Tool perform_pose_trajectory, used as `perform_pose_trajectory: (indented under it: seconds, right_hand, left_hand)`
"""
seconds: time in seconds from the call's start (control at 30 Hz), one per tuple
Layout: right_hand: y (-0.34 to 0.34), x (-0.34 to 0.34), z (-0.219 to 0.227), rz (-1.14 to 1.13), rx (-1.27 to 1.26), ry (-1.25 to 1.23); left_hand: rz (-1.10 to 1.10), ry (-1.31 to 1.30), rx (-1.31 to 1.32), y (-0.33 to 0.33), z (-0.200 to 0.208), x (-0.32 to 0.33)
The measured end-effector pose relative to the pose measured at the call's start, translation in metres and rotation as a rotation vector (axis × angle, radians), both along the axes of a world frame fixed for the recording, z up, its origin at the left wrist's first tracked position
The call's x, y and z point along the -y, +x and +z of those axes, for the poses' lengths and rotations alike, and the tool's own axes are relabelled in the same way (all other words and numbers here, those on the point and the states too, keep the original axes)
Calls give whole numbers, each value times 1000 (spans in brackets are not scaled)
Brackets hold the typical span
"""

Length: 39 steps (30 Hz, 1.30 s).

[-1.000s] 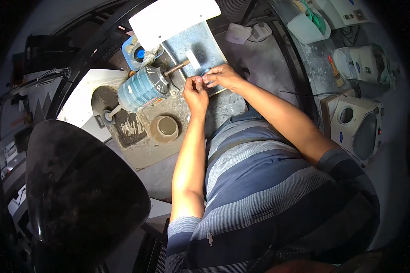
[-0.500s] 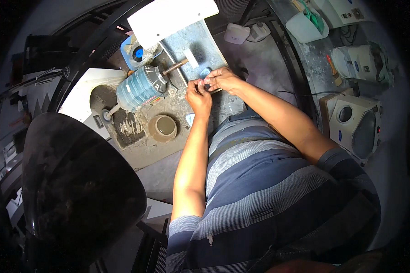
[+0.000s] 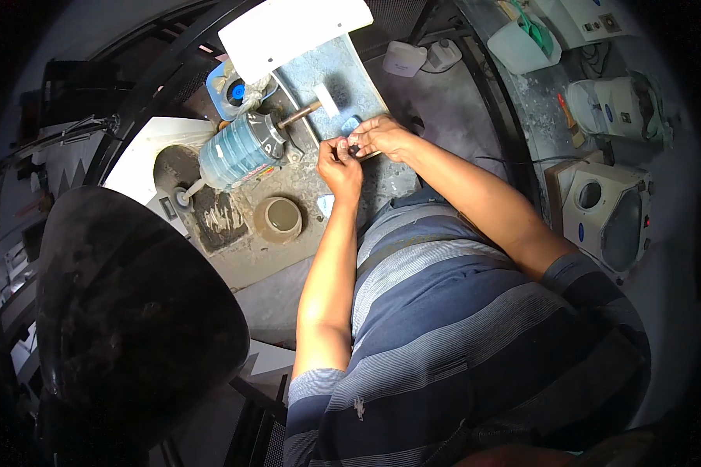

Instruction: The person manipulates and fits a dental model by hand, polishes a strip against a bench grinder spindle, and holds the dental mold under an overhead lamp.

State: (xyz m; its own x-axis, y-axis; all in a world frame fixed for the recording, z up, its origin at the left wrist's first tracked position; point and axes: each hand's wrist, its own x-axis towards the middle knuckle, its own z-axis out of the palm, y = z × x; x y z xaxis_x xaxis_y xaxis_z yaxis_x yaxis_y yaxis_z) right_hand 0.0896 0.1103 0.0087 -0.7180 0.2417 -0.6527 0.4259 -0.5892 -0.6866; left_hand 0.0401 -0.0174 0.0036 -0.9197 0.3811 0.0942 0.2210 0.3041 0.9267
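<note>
Close together at the near edge of a shallow tray (image 3: 357, 56), my left hand (image 3: 339, 165) and my right hand (image 3: 383, 138) both have their fingertips pinched. Between them is a small object, partly dark, too small and too covered by fingers to name. A small blue piece (image 3: 351, 124) shows just beyond the fingertips; I cannot tell whether it is held or lies in the tray. Beyond my hands, a white buffing wheel (image 3: 327, 100) sits on the shaft of a bench polishing motor (image 3: 241, 148) covered with clear bluish plastic. Below my left wrist lies a small white and pale blue piece (image 3: 326, 204).
A round bowl (image 3: 258, 220) of grey slurry stands left of my forearm. A large black lamp shade (image 3: 132, 311) fills the lower left. White jugs (image 3: 405, 58) are at the back. Along the right side stand a white bin (image 3: 514, 56) and a cream machine (image 3: 600, 206).
My hands stay nearly in place, with only slight finger movement around the small object. The tray, motor and bowl look unchanged.
</note>
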Motion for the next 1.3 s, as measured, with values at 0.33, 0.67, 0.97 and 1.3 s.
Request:
perform_pose_trajectory:
  seconds: [0.33,0.67,0.97,1.3]
  right_hand:
    - [1,-3,5,37,-16,-17]
    - [1,-3,4,31,-25,44]
    - [1,-2,7,15,-12,105]
    - [4,-1,15,31,-1,112]
  left_hand:
    - [-4,48,101,3,8,0]
    - [-4,103,175,5,12,-3]
    - [-6,174,248,6,10,-3]
    - [-18,210,260,9,8,-1]
